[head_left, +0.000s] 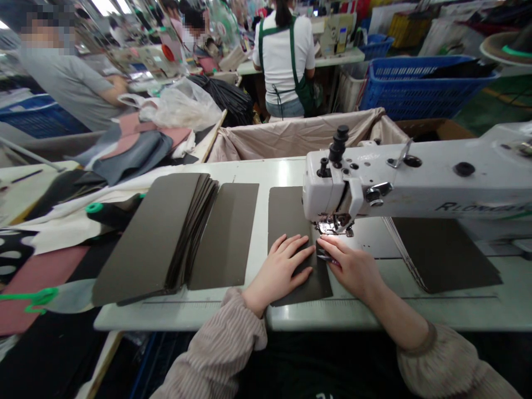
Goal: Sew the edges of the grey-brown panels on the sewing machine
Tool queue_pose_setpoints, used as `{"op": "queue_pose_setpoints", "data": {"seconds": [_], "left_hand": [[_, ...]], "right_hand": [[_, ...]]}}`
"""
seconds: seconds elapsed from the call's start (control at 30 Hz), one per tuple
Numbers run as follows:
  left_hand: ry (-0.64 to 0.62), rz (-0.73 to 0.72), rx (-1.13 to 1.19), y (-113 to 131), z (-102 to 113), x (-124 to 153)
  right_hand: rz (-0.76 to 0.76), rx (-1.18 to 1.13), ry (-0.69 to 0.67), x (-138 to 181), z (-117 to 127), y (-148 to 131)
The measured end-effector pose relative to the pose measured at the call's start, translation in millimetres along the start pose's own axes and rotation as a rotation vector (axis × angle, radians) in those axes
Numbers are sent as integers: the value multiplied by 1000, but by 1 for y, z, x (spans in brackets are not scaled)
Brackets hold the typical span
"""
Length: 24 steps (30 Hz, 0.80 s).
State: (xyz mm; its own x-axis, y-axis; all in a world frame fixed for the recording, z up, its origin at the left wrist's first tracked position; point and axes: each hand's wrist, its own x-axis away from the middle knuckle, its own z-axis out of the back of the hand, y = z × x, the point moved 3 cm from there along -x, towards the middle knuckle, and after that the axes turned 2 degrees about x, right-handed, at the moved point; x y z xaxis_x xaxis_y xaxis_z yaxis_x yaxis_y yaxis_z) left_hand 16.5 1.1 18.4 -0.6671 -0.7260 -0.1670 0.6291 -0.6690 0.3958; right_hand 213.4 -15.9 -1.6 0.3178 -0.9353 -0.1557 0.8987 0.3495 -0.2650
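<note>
A dark brown rectangular panel [286, 213] lies on the white sewing table [257, 169], running under the head of a white sewing machine [415, 180]. My left hand [279, 271] rests flat on the panel with fingers spread, just left of the needle area. My right hand [351, 265] sits below the presser foot [332, 226], its fingers pinching the panel's right edge together with a small dark tool.
A thick stack of matching brown panels [158, 235] and a single panel [226, 233] lie to the left; more panels [444, 252] lie right of the machine. A fabric-lined bin [299, 136] stands behind the table. Blue baskets [415, 83] and other people work beyond.
</note>
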Motion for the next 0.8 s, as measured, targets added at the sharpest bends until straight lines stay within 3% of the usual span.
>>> {"op": "queue_pose_setpoints", "data": {"seconds": [0.8], "left_hand": [[52, 15, -16, -5, -6, 0]], "right_hand": [[8, 14, 17, 0, 1, 0]]}}
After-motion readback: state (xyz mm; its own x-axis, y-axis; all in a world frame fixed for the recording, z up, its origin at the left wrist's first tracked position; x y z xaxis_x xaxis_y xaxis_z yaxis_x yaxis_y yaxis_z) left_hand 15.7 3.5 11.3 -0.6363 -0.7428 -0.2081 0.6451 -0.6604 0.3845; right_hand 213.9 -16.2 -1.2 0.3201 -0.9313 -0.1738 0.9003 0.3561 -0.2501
